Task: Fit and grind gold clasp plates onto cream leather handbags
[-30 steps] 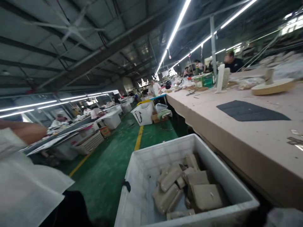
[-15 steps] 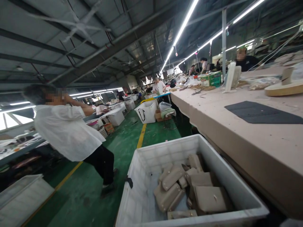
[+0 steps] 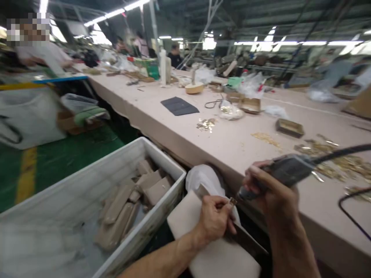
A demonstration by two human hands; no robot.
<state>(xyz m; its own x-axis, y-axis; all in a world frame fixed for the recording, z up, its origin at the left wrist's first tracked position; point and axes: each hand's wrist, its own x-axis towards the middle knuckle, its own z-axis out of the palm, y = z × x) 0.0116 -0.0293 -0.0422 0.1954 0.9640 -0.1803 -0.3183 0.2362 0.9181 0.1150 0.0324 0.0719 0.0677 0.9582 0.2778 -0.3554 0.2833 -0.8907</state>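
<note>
Nearest: pale padded piece (image 3: 182,216) on the lap side of the bench's near edge, brown strip (image 3: 251,241) lying across it. Left hand (image 3: 216,219) pinches the strip between thumb and fingers; small metal fitting (image 3: 232,201) shows at the thumb tip, off the bench. Whether it is fixed to the strip: cannot tell. Right hand (image 3: 272,189) wrapped round a corded power tool (image 3: 290,170), tip pointed at the fitting, just beside it; contact not resolved (blur).

Risks, judged: tip could skid off the fitting onto the left thumb if the tool is set askew; strip could twist if the pinch slackens, the pad beneath looking soft; cord (image 3: 344,152) could drag loose metal pieces (image 3: 348,164) toward the near edge.

Left of the hands: white bin (image 3: 142,142) alongside the bench's near edge, brown pouches (image 3: 124,204) heaped toward its bench-side wall.

Further, on the bench (image 3: 176,133): gold-coloured bits (image 3: 207,124) inward of the near edge, dark panel (image 3: 179,106) beyond, then tape roll (image 3: 194,88). Far left corner: a blurred person in a pale top (image 3: 43,56)
</note>
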